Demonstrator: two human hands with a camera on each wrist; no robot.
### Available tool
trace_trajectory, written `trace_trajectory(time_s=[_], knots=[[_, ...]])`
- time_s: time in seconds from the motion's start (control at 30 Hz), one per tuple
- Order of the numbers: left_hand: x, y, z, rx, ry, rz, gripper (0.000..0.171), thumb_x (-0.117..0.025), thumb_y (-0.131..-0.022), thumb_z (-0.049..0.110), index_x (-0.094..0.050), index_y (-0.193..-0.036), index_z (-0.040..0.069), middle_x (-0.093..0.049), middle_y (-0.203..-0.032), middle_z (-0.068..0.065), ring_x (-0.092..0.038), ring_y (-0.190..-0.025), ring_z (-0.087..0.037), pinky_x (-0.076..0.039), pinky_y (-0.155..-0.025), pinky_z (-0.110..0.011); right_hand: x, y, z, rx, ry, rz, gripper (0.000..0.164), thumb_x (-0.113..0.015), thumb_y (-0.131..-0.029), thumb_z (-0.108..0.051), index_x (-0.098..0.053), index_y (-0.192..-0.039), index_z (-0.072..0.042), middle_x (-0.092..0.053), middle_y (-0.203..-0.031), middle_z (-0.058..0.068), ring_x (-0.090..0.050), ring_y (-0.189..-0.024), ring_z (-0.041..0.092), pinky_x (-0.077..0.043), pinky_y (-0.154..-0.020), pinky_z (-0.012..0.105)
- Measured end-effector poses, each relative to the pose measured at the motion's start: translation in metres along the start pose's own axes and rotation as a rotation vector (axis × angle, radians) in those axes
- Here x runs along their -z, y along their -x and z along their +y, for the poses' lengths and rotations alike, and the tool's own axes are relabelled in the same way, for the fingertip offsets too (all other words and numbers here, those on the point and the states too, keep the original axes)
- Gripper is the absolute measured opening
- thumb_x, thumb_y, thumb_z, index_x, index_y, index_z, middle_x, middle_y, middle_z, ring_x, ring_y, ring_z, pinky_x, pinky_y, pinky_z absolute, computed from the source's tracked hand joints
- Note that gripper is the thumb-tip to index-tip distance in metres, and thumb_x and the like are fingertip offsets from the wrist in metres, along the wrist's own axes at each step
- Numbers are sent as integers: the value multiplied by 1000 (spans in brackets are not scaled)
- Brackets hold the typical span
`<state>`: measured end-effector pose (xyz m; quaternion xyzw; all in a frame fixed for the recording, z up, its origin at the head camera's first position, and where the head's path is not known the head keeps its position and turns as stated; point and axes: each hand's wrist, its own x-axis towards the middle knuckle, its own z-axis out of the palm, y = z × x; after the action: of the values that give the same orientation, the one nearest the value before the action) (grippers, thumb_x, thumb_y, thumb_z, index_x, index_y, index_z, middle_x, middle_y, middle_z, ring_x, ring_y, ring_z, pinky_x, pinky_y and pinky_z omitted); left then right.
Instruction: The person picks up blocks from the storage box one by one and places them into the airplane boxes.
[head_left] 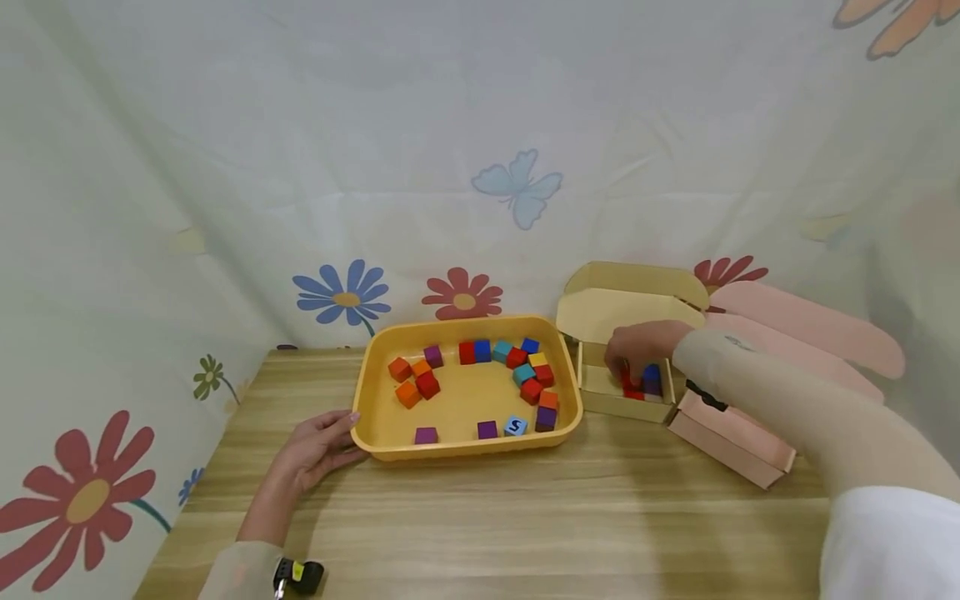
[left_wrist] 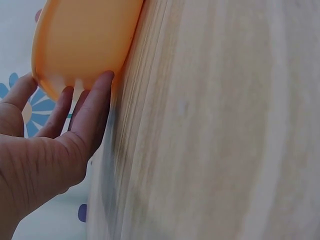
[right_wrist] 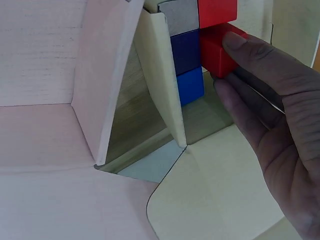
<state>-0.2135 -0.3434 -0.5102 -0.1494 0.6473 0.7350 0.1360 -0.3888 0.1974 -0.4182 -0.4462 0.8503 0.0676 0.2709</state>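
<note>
In the right wrist view my right hand (right_wrist: 280, 105) pinches a red cube (right_wrist: 216, 52) between thumb and fingers. It is inside the small pale-yellow cardboard box (head_left: 626, 405), beside a dark blue-purple cube (right_wrist: 186, 52). Another red cube (right_wrist: 217, 11), a greyish cube (right_wrist: 179, 17) and a blue cube (right_wrist: 190, 86) sit close around it. At the left end of the yellow plastic tray (head_left: 465, 454), my left hand (head_left: 318, 446) touches the rim with its thumb. Its other fingers lie fairly straight and spread against the tray's outer wall, as the left wrist view shows.
Several red, orange, blue, teal and purple cubes lie in the tray, with a light-blue cube marked S (head_left: 515, 426) near its front wall. An open pink cardboard box (head_left: 731, 437) stands right of the pale-yellow one, under my right forearm. A patterned curtain (head_left: 420, 167) hangs behind the wooden table (head_left: 480, 525).
</note>
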Motion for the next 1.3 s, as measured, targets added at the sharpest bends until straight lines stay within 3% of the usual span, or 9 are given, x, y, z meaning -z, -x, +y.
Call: trace_trajectory(time_s=[0.2,0.57,0.73,0.83,1.07,1.3], knots=[[-1,1,-2,12,8,-12,74,-69,-99,33,-35,-154,-3,-60,-134,-19,-68,-110,-25,-56,-97,-49,1,-7,-2,7,1,-76,22,-85,-77,-1,-79,-89,-18,-70,-82,-9,-57,-72,5,-56,-66,26],[-3,0,2,0,9,-11,74,-69,-99,32,-35,-154,-3,-55,-140,-23,-68,-111,-25,-55,-99,-50,3,-2,0,54,12,-41,21,-80,-77,8,-78,-82,-13,-69,-74,-9,-54,-64,3,-53,-59,23],[-1,0,3,-2,20,-20,74,-69,-98,31,-35,-153,-4,-60,-134,-19,-68,-110,-25,-55,-98,-50,11,-2,-4,50,48,-7,21,-76,-81,7,-78,-93,-10,-70,-82,-5,-56,-70,6,-56,-65,26],[0,1,2,2,24,-21,74,-70,-98,31,-35,-153,-4,-63,-130,-17,-69,-109,-25,-56,-97,-50,23,-1,-13,53,61,40,22,-72,-84,6,-77,-101,-7,-72,-90,-1,-59,-76,10,-59,-70,29],[2,-1,1,8,34,-16,76,-71,-97,31,-35,-153,-3,-63,-130,-16,-68,-110,-25,-56,-97,-50,55,-8,-46,163,68,139,21,-69,-89,5,-76,-106,-5,-75,-100,8,-69,-87,23,-61,-78,35],[2,-1,2,8,32,-11,76,-71,-97,31,-34,-153,-3,-62,-131,-17,-68,-111,-25,-56,-97,-49,69,-24,-75,180,87,203,18,-73,-93,-2,-75,-111,-4,-74,-108,8,-68,-96,27,-61,-87,36]])
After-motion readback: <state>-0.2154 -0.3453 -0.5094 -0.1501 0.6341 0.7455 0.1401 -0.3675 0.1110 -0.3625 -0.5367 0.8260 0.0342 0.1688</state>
